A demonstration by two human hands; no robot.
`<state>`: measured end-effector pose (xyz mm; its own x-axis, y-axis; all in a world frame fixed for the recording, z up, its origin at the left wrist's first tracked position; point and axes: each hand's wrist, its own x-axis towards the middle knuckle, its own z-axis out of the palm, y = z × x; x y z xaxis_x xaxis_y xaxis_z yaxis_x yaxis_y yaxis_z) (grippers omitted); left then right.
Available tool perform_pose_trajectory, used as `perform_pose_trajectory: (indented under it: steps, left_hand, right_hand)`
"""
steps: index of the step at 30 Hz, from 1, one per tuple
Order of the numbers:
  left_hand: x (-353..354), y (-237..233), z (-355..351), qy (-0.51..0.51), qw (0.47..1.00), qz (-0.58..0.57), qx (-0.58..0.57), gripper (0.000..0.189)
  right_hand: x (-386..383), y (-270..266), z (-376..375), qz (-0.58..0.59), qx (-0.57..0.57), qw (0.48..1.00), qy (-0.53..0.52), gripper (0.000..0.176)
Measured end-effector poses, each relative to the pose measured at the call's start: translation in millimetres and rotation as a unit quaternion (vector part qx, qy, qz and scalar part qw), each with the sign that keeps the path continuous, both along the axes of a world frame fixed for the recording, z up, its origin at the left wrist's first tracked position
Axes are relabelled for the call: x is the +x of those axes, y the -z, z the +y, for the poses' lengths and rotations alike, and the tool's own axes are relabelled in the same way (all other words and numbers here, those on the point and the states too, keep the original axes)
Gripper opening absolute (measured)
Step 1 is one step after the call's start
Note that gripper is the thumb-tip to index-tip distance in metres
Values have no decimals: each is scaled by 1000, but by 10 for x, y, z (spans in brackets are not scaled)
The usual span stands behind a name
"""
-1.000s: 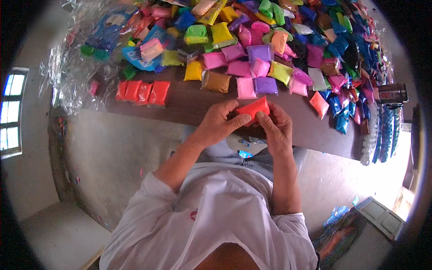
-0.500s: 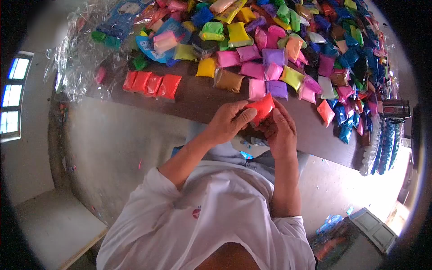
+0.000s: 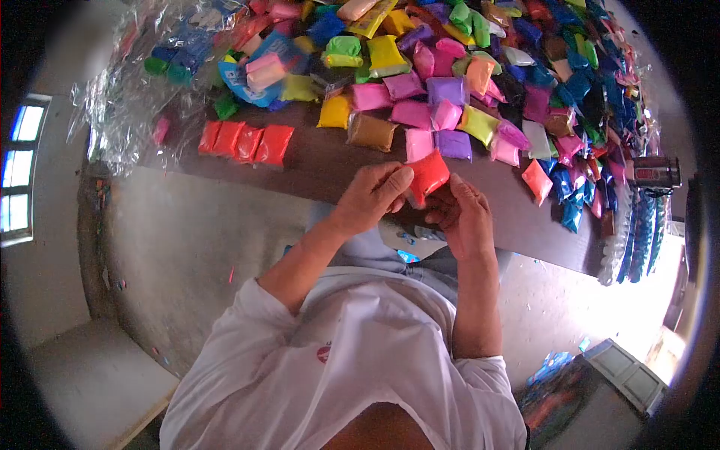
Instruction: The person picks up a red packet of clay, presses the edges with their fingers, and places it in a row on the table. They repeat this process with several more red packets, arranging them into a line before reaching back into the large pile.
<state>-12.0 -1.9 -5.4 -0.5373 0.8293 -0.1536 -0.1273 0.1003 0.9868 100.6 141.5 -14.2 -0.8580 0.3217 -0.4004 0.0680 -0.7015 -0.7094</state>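
Left hand: the left hand (image 3: 371, 196) kept its grip pinched, thumb and fingers, on the left edge of a small soft red plastic packet (image 3: 429, 174)
Right hand: the right hand (image 3: 463, 217) curled its fingers against the packet's lower right corner; whether that grip truly pinched it could not be told
Change: a second earlier the packet lay flat and crosswise between both hands; it now stood tipped up on end, turned by the fingers, and had not been set down
Packet's place: it was held in the air above the near edge of the dark brown bench (image 3: 330, 161), just in front of a pale pink packet (image 3: 418, 144) and a purple packet (image 3: 452, 144)
Row: four matching red packets (image 3: 244, 142) lay side by side on the bench, well to the left, unmoved
Heap: a many-coloured heap of packets (image 3: 480, 67) covered the far part of the bench
Writing: a blue printed wrapper (image 3: 247, 71) bore white marks too small to read; a small red mark (image 3: 324, 354) on the white shirt was illegible too
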Motion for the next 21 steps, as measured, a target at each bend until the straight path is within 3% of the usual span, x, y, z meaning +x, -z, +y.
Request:
perform_pose_trajectory:
  steps: [12,16,21]
  left_hand:
    - [-5,31,48,-33,998,-47,-5,38]
    - [31,60,77,-43,999,29,-16,39]
    - [18,37,43,-32,998,34,-34,36]
  right_hand:
    - [-14,13,-86,9,52,999,0,23]
    - [-92,-69,-248,-1,145,988,57,20]
    - [-45,-9,-211,9,115,992,46,20]
